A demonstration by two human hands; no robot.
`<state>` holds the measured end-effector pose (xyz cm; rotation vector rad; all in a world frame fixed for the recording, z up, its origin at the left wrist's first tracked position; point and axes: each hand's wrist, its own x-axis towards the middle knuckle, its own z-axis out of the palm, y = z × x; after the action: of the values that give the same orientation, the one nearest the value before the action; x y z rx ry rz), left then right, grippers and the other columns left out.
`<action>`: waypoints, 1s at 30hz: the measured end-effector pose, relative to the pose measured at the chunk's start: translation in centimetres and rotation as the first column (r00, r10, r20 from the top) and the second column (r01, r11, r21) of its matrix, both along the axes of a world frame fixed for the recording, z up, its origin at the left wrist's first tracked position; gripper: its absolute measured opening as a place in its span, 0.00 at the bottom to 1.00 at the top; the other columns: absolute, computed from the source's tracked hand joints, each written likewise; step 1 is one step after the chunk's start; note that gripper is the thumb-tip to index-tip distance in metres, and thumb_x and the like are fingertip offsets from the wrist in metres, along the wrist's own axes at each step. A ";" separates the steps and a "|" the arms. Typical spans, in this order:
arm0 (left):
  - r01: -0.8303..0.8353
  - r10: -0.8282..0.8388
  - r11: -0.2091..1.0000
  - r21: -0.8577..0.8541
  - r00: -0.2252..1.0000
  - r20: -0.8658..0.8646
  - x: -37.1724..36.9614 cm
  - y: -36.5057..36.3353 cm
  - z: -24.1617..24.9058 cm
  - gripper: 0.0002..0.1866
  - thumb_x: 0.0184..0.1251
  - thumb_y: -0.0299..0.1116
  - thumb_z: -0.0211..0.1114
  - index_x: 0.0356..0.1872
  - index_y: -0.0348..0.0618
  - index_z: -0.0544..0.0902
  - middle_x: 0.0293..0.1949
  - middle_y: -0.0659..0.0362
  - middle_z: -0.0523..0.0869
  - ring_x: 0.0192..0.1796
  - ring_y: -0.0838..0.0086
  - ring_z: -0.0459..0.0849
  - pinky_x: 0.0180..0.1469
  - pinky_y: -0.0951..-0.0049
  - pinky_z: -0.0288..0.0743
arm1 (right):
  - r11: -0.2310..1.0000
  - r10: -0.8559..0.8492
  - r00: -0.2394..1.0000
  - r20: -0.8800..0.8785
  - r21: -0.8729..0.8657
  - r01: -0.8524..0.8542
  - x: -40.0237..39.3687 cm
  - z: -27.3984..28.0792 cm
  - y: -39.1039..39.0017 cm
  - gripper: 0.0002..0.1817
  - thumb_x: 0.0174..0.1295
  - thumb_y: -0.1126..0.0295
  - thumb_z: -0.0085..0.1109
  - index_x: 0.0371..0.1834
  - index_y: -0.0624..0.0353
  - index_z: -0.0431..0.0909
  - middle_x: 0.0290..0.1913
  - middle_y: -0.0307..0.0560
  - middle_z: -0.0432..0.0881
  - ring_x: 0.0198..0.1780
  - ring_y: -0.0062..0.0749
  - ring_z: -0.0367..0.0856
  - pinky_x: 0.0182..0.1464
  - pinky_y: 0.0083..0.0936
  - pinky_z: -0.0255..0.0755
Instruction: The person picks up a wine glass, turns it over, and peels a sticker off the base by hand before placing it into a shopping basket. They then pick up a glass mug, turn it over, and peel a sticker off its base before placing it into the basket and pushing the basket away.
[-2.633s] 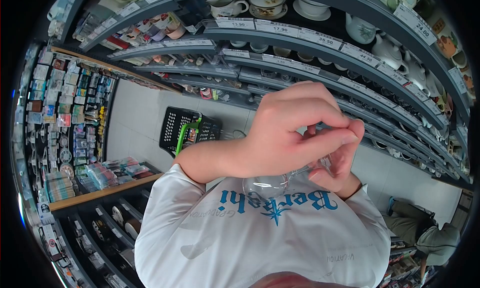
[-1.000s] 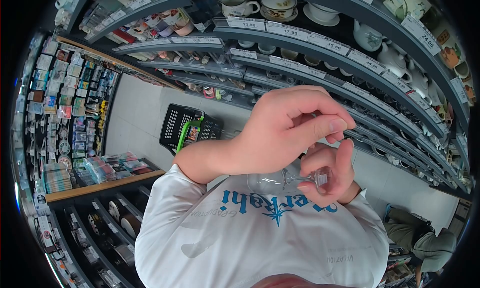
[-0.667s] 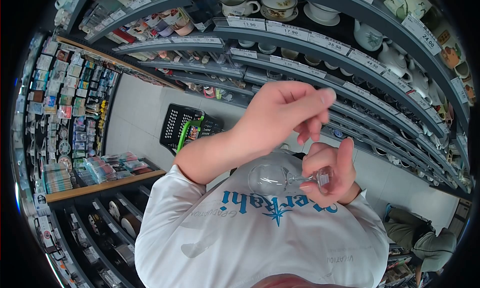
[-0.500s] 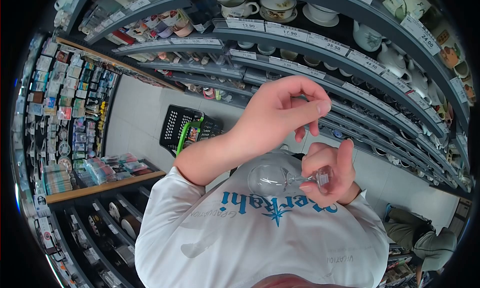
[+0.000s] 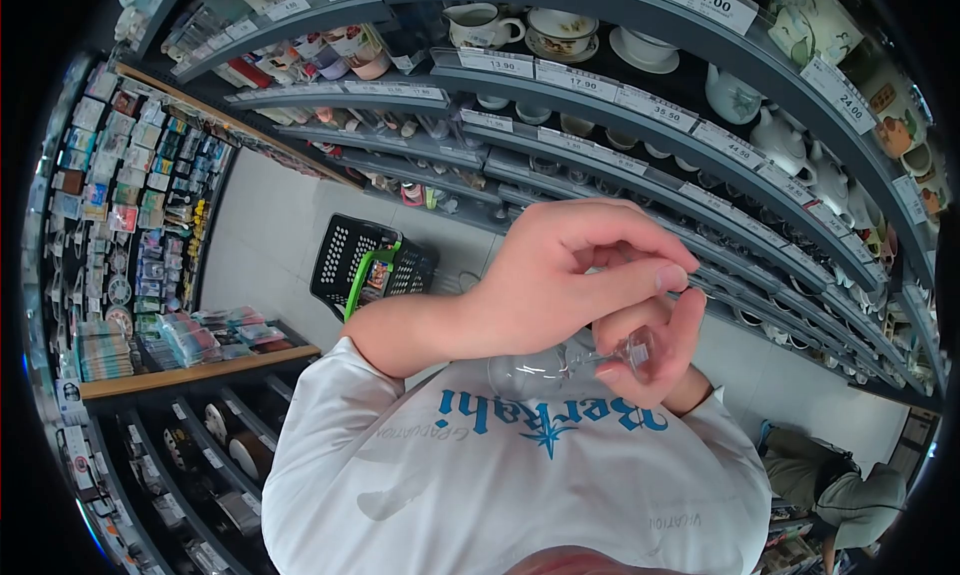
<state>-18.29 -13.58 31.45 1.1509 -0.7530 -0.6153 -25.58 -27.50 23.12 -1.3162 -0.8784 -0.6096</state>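
Note:
My right hand [image 5: 655, 347] grips the foot of a clear stemmed wine glass [image 5: 530, 373]. The glass lies sideways before my chest, its bowl pointing left. A small white label [image 5: 638, 353] is visible on the foot. Just above, my left hand [image 5: 590, 275] has its thumb and index finger brought together in a pinch. Whatever may be between those fingertips is too small or hidden to make out. The left hand overlaps part of the right hand, and the left forearm covers the upper edge of the bowl.
A black shopping basket [image 5: 335, 260] with a green handle stands on the floor to the left. Shelves with price labels [image 5: 575, 83] hold teapots [image 5: 735, 93], cups and glassware ahead. A display of packets [image 5: 190, 340] is at left. Another person [image 5: 840, 480] bends down at lower right.
My left hand has come down and to the right, close over the right hand. The wine glass has shifted slightly left and is now partly covered by my left forearm.

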 end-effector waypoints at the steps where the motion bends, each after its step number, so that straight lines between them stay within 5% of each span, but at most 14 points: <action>1: -0.015 0.015 1.000 -0.001 1.000 -0.008 0.0 0.1 0.0 0.09 0.66 0.15 0.60 0.45 0.31 0.83 0.41 0.53 0.83 0.43 0.72 0.85 0.44 0.76 0.78 | 1.000 0.000 1.000 0.005 -0.003 0.000 0.0 0.1 0.0 0.52 0.52 0.80 0.66 0.79 0.63 0.43 0.29 0.45 0.78 0.25 0.25 0.73 0.24 0.19 0.64; 8: -0.006 0.008 0.999 -0.033 0.998 0.068 -0.3 0.4 0.6 0.09 0.65 0.15 0.61 0.44 0.32 0.83 0.40 0.53 0.84 0.41 0.73 0.84 0.40 0.75 0.77 | 0.999 -0.010 0.999 -0.037 -0.053 0.008 -0.4 0.3 -0.6 0.52 0.50 0.81 0.66 0.79 0.59 0.46 0.30 0.43 0.79 0.27 0.26 0.75 0.28 0.22 0.68; 10: -0.055 0.051 0.998 0.007 0.956 0.289 -0.1 0.5 1.0 0.09 0.63 0.16 0.62 0.43 0.33 0.84 0.38 0.54 0.85 0.39 0.73 0.84 0.39 0.75 0.76 | 0.995 -0.005 0.998 -0.060 -0.102 -0.001 -0.6 0.4 -0.9 0.52 0.50 0.82 0.66 0.79 0.57 0.47 0.30 0.43 0.79 0.28 0.26 0.75 0.29 0.23 0.69; 16: -0.136 0.142 0.990 -0.048 0.863 0.485 -0.3 0.4 1.3 0.10 0.58 0.15 0.66 0.40 0.34 0.85 0.35 0.53 0.86 0.35 0.69 0.84 0.36 0.73 0.76 | 0.994 -0.006 0.996 -0.089 -0.109 -0.003 -1.0 0.1 -0.9 0.52 0.49 0.82 0.67 0.79 0.53 0.51 0.31 0.44 0.80 0.29 0.26 0.77 0.31 0.23 0.71; 30: -0.115 0.165 0.986 -0.119 0.732 0.661 0.5 0.5 2.0 0.09 0.54 0.15 0.67 0.38 0.33 0.84 0.33 0.54 0.84 0.34 0.66 0.83 0.36 0.71 0.77 | 0.991 -0.001 0.994 -0.110 -0.131 -0.013 -1.2 1.0 -1.0 0.48 0.49 0.81 0.68 0.77 0.56 0.55 0.31 0.48 0.79 0.28 0.30 0.77 0.31 0.25 0.74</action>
<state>-17.78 -13.13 33.48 1.3618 -1.2766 -0.0128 -26.81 -28.50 24.14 -1.4513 -0.8433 -0.4765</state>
